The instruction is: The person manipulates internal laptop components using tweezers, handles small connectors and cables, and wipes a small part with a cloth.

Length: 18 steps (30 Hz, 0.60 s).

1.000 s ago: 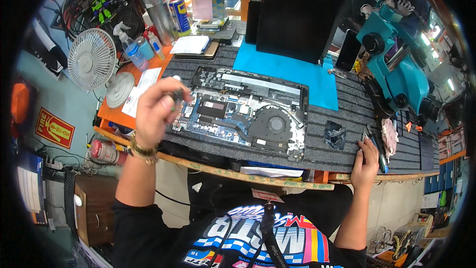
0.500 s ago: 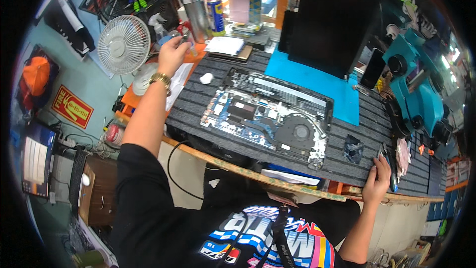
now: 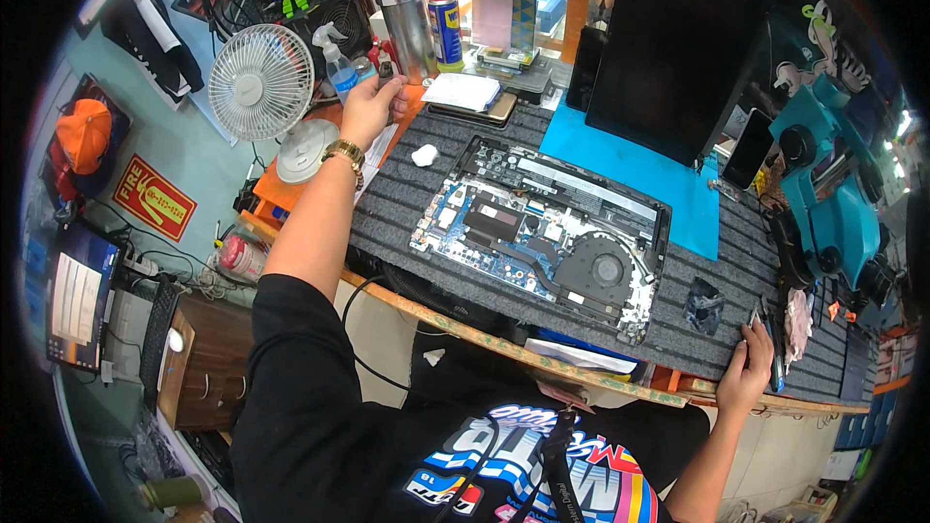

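Note:
My left hand (image 3: 373,108) is raised over the left end of the bench, its fingers curled together. What they hold, if anything, is too small to make out. Just beyond it are a spray bottle (image 3: 339,73) with blue liquid and a small dark-topped bottle (image 3: 386,69). My right hand (image 3: 747,368) rests at the bench's front right edge with fingers stretched out, beside slim dark hand tools (image 3: 772,341). Between the hands lies an opened laptop base (image 3: 542,232), its circuit board, fan and battery exposed. A white cotton wad (image 3: 424,155) sits off its left corner.
A dark laptop screen (image 3: 668,48) stands on a blue mat (image 3: 693,208) behind the base. Papers on a phone (image 3: 463,92), a spray can (image 3: 446,29) and a metal cylinder (image 3: 402,15) stand at the back. A fan (image 3: 260,82) is left, a teal microscope (image 3: 833,174) right.
The whole view has shifted, with the scene sliding right and slightly down. My left hand has drawn back a little from the small bottles. My right hand stays at the bench edge.

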Available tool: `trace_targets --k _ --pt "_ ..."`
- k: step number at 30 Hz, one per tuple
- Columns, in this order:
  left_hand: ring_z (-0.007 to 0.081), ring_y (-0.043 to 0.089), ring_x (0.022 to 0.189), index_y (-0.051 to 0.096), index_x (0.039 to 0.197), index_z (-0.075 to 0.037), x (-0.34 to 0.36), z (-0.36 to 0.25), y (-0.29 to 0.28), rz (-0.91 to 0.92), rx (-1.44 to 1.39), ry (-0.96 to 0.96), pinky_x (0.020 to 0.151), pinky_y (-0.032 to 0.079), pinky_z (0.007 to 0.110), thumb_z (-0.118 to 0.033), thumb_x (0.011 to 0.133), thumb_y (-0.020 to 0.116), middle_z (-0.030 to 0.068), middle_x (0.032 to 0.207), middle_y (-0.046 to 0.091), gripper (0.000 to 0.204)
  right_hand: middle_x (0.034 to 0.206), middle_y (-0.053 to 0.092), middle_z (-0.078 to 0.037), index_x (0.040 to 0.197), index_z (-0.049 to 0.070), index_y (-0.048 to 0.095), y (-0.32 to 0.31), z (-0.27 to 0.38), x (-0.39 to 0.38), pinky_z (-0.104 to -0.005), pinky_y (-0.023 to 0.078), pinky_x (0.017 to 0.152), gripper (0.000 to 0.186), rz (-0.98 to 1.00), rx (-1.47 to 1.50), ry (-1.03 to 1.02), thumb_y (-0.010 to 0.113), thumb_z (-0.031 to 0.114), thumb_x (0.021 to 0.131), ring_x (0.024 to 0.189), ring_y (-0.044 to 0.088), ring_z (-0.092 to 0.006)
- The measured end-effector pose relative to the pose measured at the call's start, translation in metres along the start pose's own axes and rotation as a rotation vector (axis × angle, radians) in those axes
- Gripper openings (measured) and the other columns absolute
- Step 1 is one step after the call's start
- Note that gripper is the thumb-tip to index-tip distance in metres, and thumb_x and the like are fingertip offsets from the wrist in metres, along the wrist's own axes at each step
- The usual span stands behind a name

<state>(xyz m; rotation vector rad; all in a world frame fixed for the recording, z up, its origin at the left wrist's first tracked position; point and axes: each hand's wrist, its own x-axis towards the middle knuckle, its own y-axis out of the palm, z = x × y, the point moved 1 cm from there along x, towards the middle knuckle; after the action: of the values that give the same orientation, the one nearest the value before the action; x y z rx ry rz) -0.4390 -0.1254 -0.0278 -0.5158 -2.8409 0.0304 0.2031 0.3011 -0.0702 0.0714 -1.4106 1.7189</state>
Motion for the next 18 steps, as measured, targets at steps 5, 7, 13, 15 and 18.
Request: trace_targets --k 5,7,13,15,18 --pt "0.0144 0.069 0.081 0.066 0.13 0.0 -0.046 -0.038 0.006 0.106 -0.039 0.048 0.072 0.057 0.031 -0.023 0.117 0.059 0.0046 0.097 0.07 0.027 0.143 0.072 -0.024 0.134 -0.006 0.072 -0.001 0.018 0.003 -0.0468 0.046 0.121 0.032 -0.046 0.111 0.027 0.06 -0.001 0.104 0.139 0.064 -0.039" --pt "0.0147 0.069 0.08 0.065 0.132 -0.001 -0.073 -0.069 0.026 0.165 -0.065 0.044 0.072 0.056 0.031 -0.024 0.118 0.058 0.0047 0.096 0.07 0.028 0.141 0.072 -0.023 0.135 -0.007 0.07 0.0 0.009 -0.004 -0.0468 0.047 0.119 0.034 -0.142 0.097 -0.034 0.06 0.0 0.104 0.137 0.065 -0.0389" --pt "0.0057 0.052 0.068 0.066 0.129 -0.004 -0.207 -0.123 0.079 0.542 -0.149 0.044 0.064 0.046 0.023 -0.028 0.119 0.055 -0.0034 0.081 0.058 0.029 0.113 0.075 -0.022 0.122 -0.008 0.071 -0.026 0.051 -0.004 -0.0435 0.055 0.099 0.026 -0.186 0.382 -0.197 0.065 0.002 0.099 0.103 0.071 -0.0339" --pt "0.0011 0.049 0.07 0.07 0.128 -0.004 -0.255 -0.13 0.1 0.702 -0.168 -0.076 0.062 0.042 0.021 -0.027 0.114 0.065 -0.0067 0.084 0.058 0.027 0.107 0.076 -0.019 0.12 -0.007 0.072 -0.033 0.099 0.005 -0.0421 0.057 0.09 0.027 0.069 0.598 -0.181 0.069 0.003 0.095 0.096 0.071 -0.0304" --pt "0.0206 0.077 0.097 0.074 0.121 0.0 -0.311 -0.126 0.141 0.889 -0.06 0.105 0.087 0.06 0.035 -0.015 0.106 0.073 0.0093 0.109 0.081 0.02 0.104 0.076 -0.019 0.118 -0.005 0.073 -0.042 0.182 0.015 -0.0414 0.059 0.08 0.037 0.422 0.72 -0.335 0.084 0.011 0.087 0.09 0.073 -0.0318"
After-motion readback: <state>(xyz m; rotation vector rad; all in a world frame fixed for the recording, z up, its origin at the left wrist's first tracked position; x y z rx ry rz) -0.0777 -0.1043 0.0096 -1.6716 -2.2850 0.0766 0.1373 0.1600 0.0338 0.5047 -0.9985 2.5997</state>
